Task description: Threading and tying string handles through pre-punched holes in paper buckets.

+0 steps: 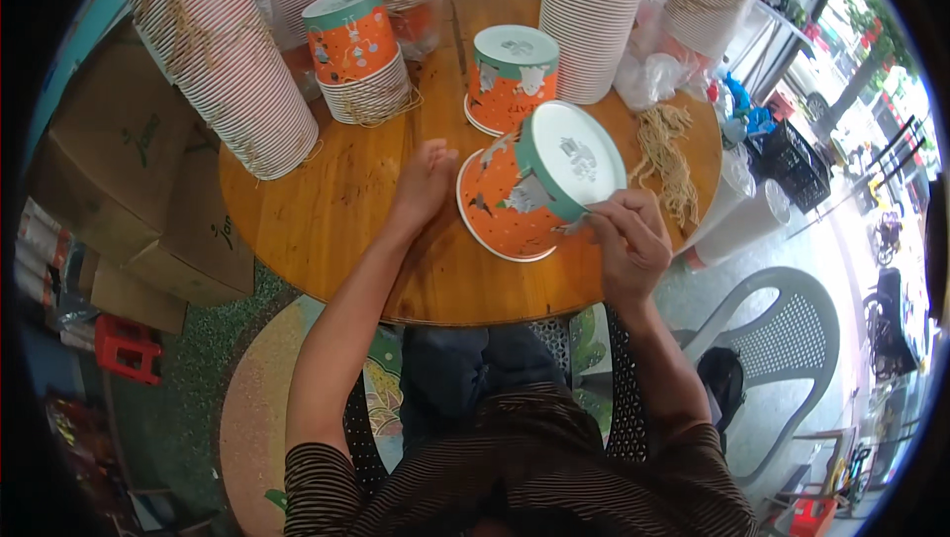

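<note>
An orange paper bucket with a green band stands upside down near the table's front edge, its white base upward. The fingers of my right hand pinch together at the right edge of that base. To the left of the bucket is my left hand, apart from it, fingers curled in; whatever they may hold is hidden. Just behind stands a second upturned bucket. A short stack of upturned buckets with string round its rims sits farther left. Loose beige strings lie in a bundle at the table's right.
Tall bucket stacks rise at the left and back of the round wooden table. Cardboard boxes stand on the left. To the right are a grey plastic chair and a black crate.
</note>
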`<state>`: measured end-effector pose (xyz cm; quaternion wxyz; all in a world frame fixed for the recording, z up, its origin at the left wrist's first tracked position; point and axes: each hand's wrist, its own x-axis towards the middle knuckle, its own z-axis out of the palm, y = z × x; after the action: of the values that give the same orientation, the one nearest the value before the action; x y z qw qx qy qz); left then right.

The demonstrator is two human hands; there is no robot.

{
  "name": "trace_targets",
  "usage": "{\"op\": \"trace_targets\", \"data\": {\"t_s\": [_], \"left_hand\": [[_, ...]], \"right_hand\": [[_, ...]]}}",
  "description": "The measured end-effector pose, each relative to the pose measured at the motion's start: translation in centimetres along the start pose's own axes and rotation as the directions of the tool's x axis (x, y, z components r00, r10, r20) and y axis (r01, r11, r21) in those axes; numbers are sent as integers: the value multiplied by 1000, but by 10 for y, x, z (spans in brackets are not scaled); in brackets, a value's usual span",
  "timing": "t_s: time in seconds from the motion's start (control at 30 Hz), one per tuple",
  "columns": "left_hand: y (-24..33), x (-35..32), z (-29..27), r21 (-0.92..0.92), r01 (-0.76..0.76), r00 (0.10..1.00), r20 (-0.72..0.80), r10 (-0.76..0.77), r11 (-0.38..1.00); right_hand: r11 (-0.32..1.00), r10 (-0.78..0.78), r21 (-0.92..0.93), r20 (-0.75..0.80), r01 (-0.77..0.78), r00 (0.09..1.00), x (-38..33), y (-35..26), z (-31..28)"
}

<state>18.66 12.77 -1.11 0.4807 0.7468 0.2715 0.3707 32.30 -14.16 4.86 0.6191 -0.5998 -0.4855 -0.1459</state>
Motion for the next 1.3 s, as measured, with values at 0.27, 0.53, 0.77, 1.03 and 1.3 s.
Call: {"op": "trace_targets", "data": {"t_s": [0.27,0.53,0.77,1.03,1.3], "left_hand": [[69,-103,-47,-697,263,959,111,-262,667],[126,-130,-104,123,-69,996,-51,75,990],[139,-134,-76,561,-478,878,269,397,676],[153,-133,-32,585,-637,735,267,623,501],[151,-164,44,122,-659,734,317,601,742]], "right_hand": [[990,12,139,122,-29,992,-30,-31,38],[1000,-18,-2,476,22,879,-44,10,8],[907,290,-378,242,-185,926,-12,56,-75],[646,676,-618,189,-449,712,14,99,-90],[589,586,-725,78,-358,807,-6,129,-85]]}}
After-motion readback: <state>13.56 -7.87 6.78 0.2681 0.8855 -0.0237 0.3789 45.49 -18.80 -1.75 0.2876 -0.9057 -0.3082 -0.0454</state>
